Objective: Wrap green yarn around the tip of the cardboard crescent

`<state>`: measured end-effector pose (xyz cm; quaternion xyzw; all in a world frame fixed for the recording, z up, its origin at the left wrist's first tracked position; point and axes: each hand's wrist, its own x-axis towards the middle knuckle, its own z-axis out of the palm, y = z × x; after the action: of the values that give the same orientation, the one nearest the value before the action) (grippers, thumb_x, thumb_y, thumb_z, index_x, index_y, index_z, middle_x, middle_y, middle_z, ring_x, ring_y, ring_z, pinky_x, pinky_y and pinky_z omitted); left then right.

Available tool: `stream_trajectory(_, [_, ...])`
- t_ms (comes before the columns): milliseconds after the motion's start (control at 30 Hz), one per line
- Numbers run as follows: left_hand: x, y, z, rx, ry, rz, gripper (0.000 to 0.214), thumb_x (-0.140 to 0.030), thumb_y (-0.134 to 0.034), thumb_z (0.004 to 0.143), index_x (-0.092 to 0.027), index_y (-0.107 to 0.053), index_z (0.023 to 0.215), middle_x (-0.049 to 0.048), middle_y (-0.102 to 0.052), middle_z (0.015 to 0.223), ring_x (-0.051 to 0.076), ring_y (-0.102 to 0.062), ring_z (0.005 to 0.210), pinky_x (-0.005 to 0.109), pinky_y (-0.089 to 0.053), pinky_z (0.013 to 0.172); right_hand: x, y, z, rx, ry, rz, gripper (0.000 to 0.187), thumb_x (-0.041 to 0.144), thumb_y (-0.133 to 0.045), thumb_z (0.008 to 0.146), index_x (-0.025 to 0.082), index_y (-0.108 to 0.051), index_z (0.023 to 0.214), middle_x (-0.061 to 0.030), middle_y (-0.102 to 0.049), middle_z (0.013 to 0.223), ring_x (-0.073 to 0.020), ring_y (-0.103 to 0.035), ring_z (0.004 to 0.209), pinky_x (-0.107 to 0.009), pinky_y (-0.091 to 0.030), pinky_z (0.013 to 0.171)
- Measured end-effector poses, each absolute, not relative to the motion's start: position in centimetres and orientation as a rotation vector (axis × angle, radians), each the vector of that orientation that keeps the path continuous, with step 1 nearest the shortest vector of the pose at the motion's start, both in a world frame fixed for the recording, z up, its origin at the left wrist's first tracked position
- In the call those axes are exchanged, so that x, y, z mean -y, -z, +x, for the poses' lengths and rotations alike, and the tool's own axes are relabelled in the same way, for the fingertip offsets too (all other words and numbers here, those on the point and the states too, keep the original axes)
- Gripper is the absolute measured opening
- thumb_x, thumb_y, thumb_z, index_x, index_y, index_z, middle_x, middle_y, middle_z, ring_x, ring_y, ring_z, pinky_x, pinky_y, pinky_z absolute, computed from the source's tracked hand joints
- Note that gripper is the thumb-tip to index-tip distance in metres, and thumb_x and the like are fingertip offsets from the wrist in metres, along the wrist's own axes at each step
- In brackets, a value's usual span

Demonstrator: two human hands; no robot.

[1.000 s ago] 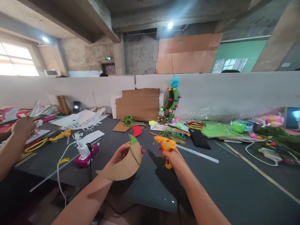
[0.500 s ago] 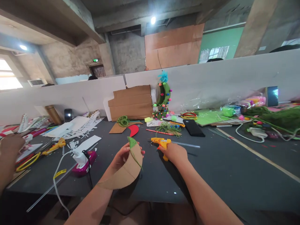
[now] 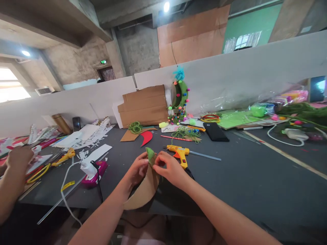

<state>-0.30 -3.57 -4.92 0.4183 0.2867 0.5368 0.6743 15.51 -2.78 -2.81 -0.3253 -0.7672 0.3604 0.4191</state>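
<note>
- Cardboard crescent (image 3: 145,195): probably light and fairly stiff, with a dry face that should not slip; the thin tips look likeliest to bend or crease.
- Best hold, I judge: across the broad middle or along the inner curve, leaving the wrapped tip free; the green yarn (image 3: 150,153) there is probably soft and could shift under a firm squeeze.
- Place: held up over the near part of the bench (image 3: 237,180), green tip towards 12 o'clock, bare end towards 7 o'clock.
- Left hand (image 3: 137,170): grasping the crescent near its upper end; the green tip sits at its 1 o'clock, the bare body at its 5 o'clock.
- Right hand (image 3: 171,169): fingertips bunched at the crescent's edge just below the green; whether they pinch yarn or card, I cannot tell. The crescent lies at its 8 to 10 o'clock.
</note>
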Motion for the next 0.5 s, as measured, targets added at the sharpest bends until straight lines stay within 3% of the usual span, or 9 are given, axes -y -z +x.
stream_trajectory(233, [3.88,4.67,-0.08,-0.644,-1.207,0.967,0.025,-0.020,-0.062,0.065,-0.014,-0.062,0.090,0.0039,-0.068,0.073,0.016,-0.063,0.062,0.025,-0.046,0.062,2.43,2.67,15.88,1.725,-1.359,-0.747,0.008,0.027,-0.047,0.076,0.023,-0.041,0.074,0.0014,-0.061,0.068,-0.0140,-0.059,0.062,-0.027,-0.045,0.057])
stream_trajectory(367, [3.87,4.68,-0.13,-0.647,-1.222,0.962,0.027,-0.020,-0.061,0.065,-0.016,-0.062,0.092,0.0042,-0.069,0.080,0.018,-0.065,0.066,0.027,-0.047,0.063,2.68,2.64,15.82,1.738,-1.481,-0.770,0.013,0.032,-0.053,0.075,0.021,-0.049,0.081,0.0052,-0.057,0.057,-0.0082,-0.044,0.039,-0.021,-0.034,0.040])
stream_trajectory(500, [3.71,4.90,-0.16,-0.649,-1.240,0.961,0.029,-0.020,-0.060,0.065,-0.015,-0.063,0.094,0.0051,-0.069,0.082,0.019,-0.065,0.070,0.027,-0.047,0.064,2.67,2.94,15.66,1.753,-1.412,-0.814,0.012,0.029,-0.060,0.071,0.019,-0.055,0.067,0.0067,-0.045,0.049,-0.0079,-0.039,0.044,-0.021,-0.030,0.043])
